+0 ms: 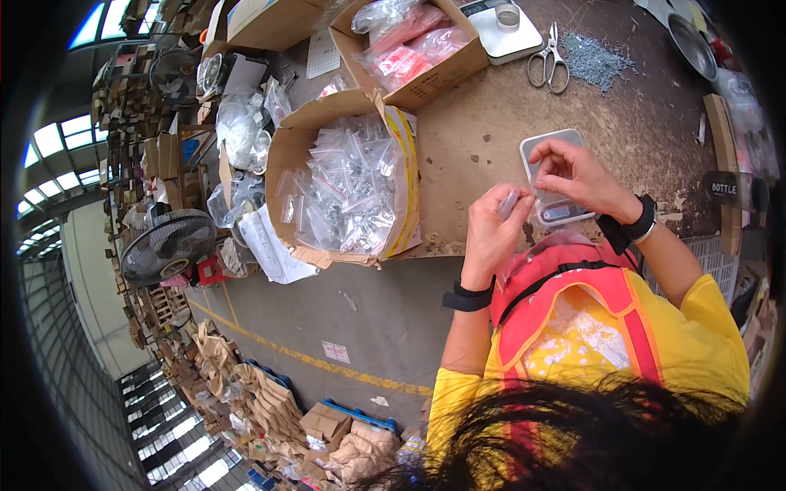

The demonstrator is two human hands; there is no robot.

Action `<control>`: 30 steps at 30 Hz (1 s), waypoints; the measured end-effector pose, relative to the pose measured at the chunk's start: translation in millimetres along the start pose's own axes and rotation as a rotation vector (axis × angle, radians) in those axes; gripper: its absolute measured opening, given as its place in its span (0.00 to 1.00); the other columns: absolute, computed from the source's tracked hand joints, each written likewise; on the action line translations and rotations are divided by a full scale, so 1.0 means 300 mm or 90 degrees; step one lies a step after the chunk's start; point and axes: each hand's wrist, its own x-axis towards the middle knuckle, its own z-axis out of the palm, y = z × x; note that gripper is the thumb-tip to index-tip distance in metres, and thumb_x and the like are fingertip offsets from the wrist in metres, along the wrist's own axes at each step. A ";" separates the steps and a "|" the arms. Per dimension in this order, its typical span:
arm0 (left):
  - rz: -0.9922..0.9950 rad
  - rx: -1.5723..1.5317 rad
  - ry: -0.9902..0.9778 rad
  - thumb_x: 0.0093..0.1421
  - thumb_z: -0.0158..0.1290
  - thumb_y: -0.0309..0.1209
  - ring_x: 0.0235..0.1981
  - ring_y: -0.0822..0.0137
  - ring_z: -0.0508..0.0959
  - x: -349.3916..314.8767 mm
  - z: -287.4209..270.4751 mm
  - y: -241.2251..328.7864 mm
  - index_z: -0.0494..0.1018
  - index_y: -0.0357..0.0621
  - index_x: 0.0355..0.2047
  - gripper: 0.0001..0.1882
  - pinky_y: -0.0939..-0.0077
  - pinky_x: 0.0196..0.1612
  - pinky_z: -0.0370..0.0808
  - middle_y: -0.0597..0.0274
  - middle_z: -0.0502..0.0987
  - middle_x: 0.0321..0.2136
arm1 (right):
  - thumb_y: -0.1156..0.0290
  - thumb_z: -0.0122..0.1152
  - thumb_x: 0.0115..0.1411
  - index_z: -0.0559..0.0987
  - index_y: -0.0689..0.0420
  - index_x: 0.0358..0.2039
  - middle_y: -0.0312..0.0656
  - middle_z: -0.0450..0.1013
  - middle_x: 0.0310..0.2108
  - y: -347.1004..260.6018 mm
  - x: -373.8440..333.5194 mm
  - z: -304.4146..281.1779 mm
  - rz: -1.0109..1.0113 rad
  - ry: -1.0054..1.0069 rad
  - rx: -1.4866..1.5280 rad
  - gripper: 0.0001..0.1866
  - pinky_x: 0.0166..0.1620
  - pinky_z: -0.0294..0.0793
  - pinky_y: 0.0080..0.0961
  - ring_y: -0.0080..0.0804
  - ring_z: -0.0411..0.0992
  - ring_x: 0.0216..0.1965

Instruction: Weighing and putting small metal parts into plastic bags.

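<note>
My left hand (494, 219) is closed, with a small clear plastic zip bag (508, 203) pinched between thumb and fingers. Beside it, my right hand (578, 173) has its thumb and fingers drawn together at the bag's edge; what they grip is too small to tell. Both hands are over a white digital scale (562, 137), whose display shows below my right hand. To the left, an open cardboard box (286, 155) holds many small clear bags with metal pieces inside. A pile of small metal screws (596, 61) lies on the table beyond my hands.
Scissors (549, 65) lie left of the screws, near another white scale (517, 41) bearing a round container. A second carton (438, 88) with red and clear bags stands behind the first. A metal bowl (692, 47) sits far right; a fan (169, 248) is at left.
</note>
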 end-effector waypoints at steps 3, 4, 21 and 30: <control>0.042 0.129 0.067 0.61 0.64 0.27 0.24 0.78 0.69 0.004 0.003 0.017 0.78 0.36 0.33 0.07 0.80 0.30 0.69 0.69 0.74 0.21 | 0.74 0.67 0.62 0.77 0.60 0.41 0.31 0.75 0.30 -0.018 0.007 0.009 -0.194 0.181 -0.276 0.09 0.36 0.71 0.16 0.14 0.71 0.33; 0.041 0.128 0.067 0.61 0.64 0.27 0.24 0.78 0.69 0.006 0.004 0.027 0.78 0.36 0.33 0.07 0.80 0.30 0.69 0.69 0.74 0.21 | 0.73 0.68 0.61 0.78 0.60 0.37 0.32 0.74 0.29 -0.036 0.003 0.001 -0.157 0.148 -0.271 0.08 0.35 0.71 0.18 0.14 0.71 0.31; 0.029 0.101 0.418 0.62 0.60 0.27 0.32 0.65 0.80 0.005 -0.067 -0.153 0.82 0.35 0.36 0.07 0.72 0.40 0.76 0.56 0.81 0.31 | 0.67 0.76 0.50 0.76 0.61 0.44 0.47 0.74 0.42 0.132 -0.076 -0.156 -0.183 0.184 -0.532 0.24 0.49 0.73 0.36 0.43 0.73 0.46; 0.020 0.289 0.453 0.62 0.61 0.27 0.28 0.59 0.79 -0.034 -0.055 -0.160 0.75 0.36 0.36 0.08 0.66 0.36 0.76 0.52 0.79 0.27 | 0.65 0.80 0.42 0.68 0.57 0.62 0.50 0.67 0.58 0.371 -0.047 -0.162 -0.164 0.250 -0.607 0.46 0.67 0.60 0.47 0.54 0.60 0.64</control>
